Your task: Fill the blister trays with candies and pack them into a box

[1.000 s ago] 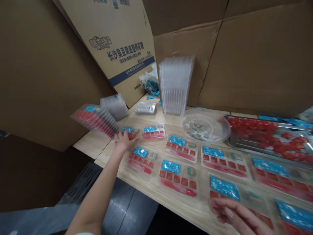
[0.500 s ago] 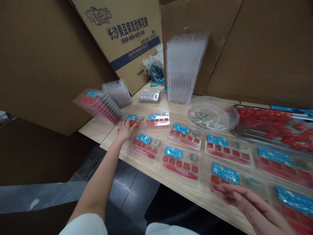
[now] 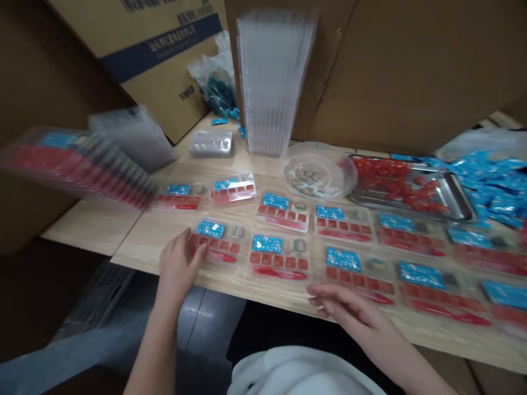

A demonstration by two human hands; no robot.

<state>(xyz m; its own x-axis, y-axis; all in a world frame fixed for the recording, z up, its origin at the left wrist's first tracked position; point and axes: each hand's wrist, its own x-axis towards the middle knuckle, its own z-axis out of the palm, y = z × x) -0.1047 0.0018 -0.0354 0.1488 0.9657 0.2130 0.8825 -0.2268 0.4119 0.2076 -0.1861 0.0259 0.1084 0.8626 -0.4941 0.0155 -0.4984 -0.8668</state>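
Two rows of clear plastic trays lie on a wooden table (image 3: 123, 241), each holding a blue packet, red squares and a red stick. My left hand (image 3: 178, 266) rests at the front left tray (image 3: 216, 244), fingers bent against its left end. My right hand (image 3: 348, 307) lies at the table's front edge with fingers stretched out, touching the near side of another filled tray (image 3: 356, 271). Neither hand has lifted anything.
A slanted stack of filled trays (image 3: 78, 167) lies at the left. A tall stack of empty clear trays (image 3: 272, 82) stands at the back, beside a round clear bowl (image 3: 319, 173). A metal pan of red pieces (image 3: 411, 186) and blue packets (image 3: 489, 175) sit right. Cardboard boxes (image 3: 391, 66) wall the back.
My left hand has drawn back from the far left tray to the front left tray. My right hand has slid left along the table's front edge. The view has shifted right and down.
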